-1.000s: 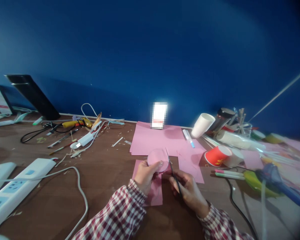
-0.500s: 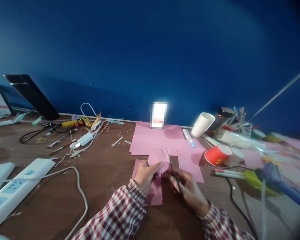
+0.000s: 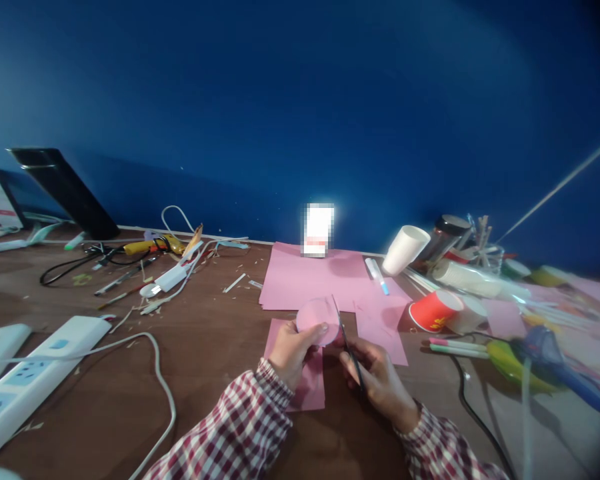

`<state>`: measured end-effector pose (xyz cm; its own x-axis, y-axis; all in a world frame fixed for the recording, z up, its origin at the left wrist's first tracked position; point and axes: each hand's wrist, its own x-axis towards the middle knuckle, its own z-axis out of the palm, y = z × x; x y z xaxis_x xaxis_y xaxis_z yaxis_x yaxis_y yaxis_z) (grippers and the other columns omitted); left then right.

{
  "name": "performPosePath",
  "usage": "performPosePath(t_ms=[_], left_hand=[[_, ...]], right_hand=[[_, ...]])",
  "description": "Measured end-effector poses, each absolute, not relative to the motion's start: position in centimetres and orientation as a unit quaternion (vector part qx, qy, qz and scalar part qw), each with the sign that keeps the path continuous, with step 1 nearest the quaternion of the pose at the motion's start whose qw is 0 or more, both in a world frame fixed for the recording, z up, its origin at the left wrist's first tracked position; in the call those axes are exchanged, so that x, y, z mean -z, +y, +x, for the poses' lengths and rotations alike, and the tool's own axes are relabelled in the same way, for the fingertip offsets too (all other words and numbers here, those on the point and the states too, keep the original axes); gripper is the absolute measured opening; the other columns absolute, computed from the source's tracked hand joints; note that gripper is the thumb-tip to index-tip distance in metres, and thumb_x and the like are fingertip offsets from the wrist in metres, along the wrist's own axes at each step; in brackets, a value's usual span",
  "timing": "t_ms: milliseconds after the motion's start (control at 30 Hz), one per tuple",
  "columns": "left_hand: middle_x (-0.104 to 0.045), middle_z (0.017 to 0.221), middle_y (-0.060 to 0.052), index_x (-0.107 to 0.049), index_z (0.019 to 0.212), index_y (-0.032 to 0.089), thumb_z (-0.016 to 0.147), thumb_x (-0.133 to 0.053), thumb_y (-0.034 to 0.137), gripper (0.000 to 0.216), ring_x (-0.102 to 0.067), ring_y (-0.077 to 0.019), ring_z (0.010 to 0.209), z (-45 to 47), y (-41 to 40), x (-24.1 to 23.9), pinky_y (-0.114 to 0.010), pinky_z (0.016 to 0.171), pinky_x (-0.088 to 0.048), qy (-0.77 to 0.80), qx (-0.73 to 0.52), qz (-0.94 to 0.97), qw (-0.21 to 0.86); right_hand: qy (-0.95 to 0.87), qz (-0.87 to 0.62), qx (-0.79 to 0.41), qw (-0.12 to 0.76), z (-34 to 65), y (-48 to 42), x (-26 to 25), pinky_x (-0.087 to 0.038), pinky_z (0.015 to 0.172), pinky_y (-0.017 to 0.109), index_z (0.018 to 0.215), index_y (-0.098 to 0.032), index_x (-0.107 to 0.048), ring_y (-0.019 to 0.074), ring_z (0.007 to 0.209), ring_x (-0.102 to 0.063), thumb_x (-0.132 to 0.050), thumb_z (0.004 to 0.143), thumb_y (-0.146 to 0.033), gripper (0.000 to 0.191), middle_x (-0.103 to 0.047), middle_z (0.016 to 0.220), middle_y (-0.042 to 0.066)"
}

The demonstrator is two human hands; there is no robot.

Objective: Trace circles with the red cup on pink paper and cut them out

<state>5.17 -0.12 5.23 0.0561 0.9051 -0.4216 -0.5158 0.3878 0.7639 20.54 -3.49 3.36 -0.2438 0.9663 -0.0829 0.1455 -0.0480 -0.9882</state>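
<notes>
My left hand (image 3: pixel 294 347) pinches a rounded piece of pink paper (image 3: pixel 314 315) between thumb and fingers, holding it above the table. Dark-handled scissors (image 3: pixel 350 353) are gripped in my right hand (image 3: pixel 377 377), their blades pointing up and away along the paper's right edge. Whether the blades are fully closed is hard to see. Beneath my left hand lies a pink paper strip (image 3: pixel 310 390), and larger pink sheets (image 3: pixel 305 277) lie behind it. Another cut pink piece (image 3: pixel 383 327) rests beyond my right hand.
A white marker (image 3: pixel 377 276) lies on the pink sheets. To the right are a white paper cup (image 3: pixel 406 249), a red cup (image 3: pixel 436 311) and pens (image 3: pixel 459 348). A power strip (image 3: pixel 40 380), cables and tools lie at left. A blue wall (image 3: pixel 230 133) rises behind the table.
</notes>
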Motion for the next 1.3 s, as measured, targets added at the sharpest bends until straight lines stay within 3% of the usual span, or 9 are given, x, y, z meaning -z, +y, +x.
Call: performPosePath(t_ms=[733,967,1167,1300], left_hand=[[-0.053,0.042,0.002,-0.064,0.058,0.009,0.043,-0.085,0.027,0.031,-0.038,-0.0030,0.036,5.0,0.1,-4.5,-0.017,0.035,-0.028,0.453,-0.529,0.198,0.690],[-0.068,0.063,-0.008,-0.069,0.074,0.006,0.046,-0.085,0.028,0.039,-0.058,-0.0109,0.052,5.3,0.1,-4.3,-0.018,0.046,-0.044,0.429,-0.538,0.203,0.697],[-0.068,0.061,-0.010,-0.070,0.070,0.005,0.046,-0.085,0.025,0.035,-0.063,-0.0161,0.056,5.5,0.0,-4.6,-0.024,0.056,-0.051,0.421,-0.534,0.197,0.707],[-0.069,0.062,-0.011,-0.070,0.071,0.005,0.047,-0.085,0.026,0.035,-0.063,-0.0161,0.057,5.4,-0.2,-4.7,-0.023,0.055,-0.050,0.420,-0.530,0.198,0.709]], right_hand=[[-0.582,-0.485,-0.539,0.368,20.6,-3.4,-3.6,-0.032,0.043,0.019,0.100,-0.011,-0.063,0.0067,0.047,-0.040,-0.057,0.084,-0.044,0.037,-0.045,0.056,-0.003],[-0.579,-0.487,-0.539,0.369,20.2,-3.5,-3.6,-0.034,0.043,0.019,0.097,-0.011,-0.063,0.0068,0.046,-0.041,-0.058,0.083,-0.044,0.036,-0.046,0.056,-0.004],[-0.577,-0.483,-0.544,0.371,20.2,-3.6,-3.3,-0.037,0.044,0.019,0.099,-0.012,-0.063,0.0072,0.048,-0.043,-0.058,0.083,-0.043,0.036,-0.048,0.058,-0.003],[-0.575,-0.477,-0.549,0.374,20.3,-3.5,-3.2,-0.039,0.045,0.019,0.101,-0.012,-0.062,0.0077,0.050,-0.044,-0.058,0.083,-0.043,0.036,-0.049,0.061,-0.002]])
